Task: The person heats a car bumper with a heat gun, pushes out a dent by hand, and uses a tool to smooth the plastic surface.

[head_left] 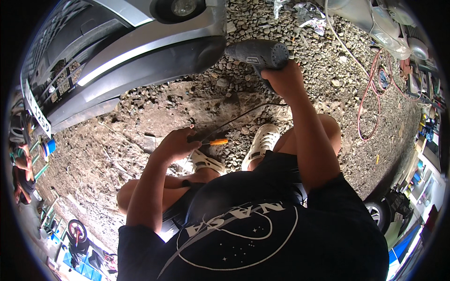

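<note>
My right hand [283,79] grips a black heat gun [258,54] by its handle; its nozzle points left, at the lower corner of a silver and dark grey car bumper [168,54]. A black cord [248,112] runs from below the gun toward my left hand [176,145], whose fingers are curled around something small that I cannot make out. Just right of that hand lies an orange-handled tool [218,142], above my light clogs [259,143].
Gravel and bare dirt [108,154] surround me. Coiled red hose [368,98] lies at the right, below pale plastic parts [389,28]. At the left edge are another person [24,180] and a motorbike wheel [77,232]; a car wheel [375,213] is at the lower right.
</note>
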Demonstrator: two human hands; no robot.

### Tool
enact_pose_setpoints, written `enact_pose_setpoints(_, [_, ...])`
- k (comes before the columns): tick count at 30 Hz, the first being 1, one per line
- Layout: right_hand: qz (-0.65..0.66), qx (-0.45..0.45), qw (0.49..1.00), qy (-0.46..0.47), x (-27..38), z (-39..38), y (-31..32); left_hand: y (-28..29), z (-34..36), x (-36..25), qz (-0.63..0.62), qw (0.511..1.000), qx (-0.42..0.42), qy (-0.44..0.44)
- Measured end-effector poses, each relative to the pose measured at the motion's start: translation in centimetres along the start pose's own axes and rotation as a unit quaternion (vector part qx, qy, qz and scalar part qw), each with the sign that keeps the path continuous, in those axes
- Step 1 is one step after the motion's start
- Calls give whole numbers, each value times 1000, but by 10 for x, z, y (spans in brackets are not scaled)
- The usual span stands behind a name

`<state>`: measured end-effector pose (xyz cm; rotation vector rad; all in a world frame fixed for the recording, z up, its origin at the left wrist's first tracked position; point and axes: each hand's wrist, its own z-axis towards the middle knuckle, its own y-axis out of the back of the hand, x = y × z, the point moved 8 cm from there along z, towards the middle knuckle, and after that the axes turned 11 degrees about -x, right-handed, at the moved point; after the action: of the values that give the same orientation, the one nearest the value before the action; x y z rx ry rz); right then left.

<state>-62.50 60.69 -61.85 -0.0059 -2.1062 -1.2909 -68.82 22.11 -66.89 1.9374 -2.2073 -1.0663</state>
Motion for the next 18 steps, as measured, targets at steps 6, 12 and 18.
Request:
enact_pose_setpoints(6, [0,26,1000,-10,-2,3,-3,0,1,-1,10,1000,4,-4])
enact_pose_setpoints(12, [-4,38,999,-38,-12,8,-10,1,1,-5,6,1000,12,0])
enact_pose_setpoints(18, [24,2,998,-53,-12,9,-10,0,3,-6,15,1000,20,-16])
